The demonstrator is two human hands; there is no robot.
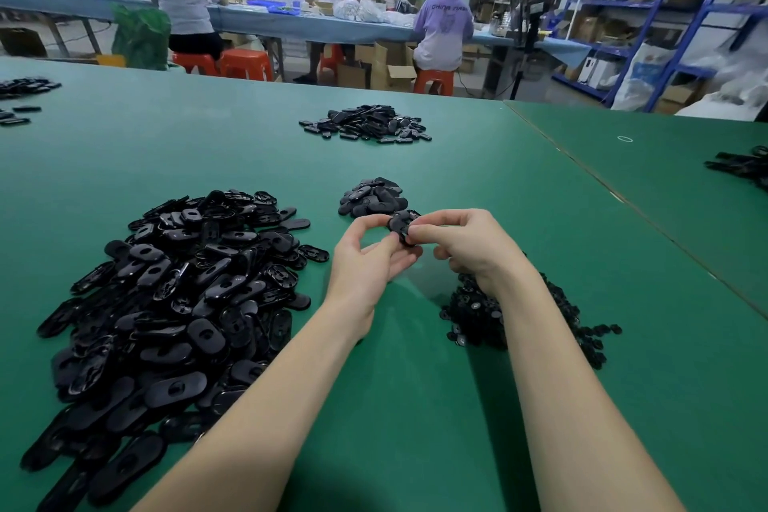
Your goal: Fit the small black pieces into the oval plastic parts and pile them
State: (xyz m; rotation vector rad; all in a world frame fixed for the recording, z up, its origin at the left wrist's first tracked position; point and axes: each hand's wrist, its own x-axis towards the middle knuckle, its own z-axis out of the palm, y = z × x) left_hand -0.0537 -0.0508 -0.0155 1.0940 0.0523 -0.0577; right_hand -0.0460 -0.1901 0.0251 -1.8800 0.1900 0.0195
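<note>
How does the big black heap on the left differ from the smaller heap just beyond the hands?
The big heap is far larger and sprawls towards the viewer; the small heap is compact. The big heap lies left of the hands; the small heap lies just beyond them. Both hold black oval plastic parts on the green table.

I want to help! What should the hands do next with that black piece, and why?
Probably press the small piece home, then drop the oval part on the little pile just behind. Both the left hand and right hand pinch it above the green table, so the fitting looks unfinished.
</note>
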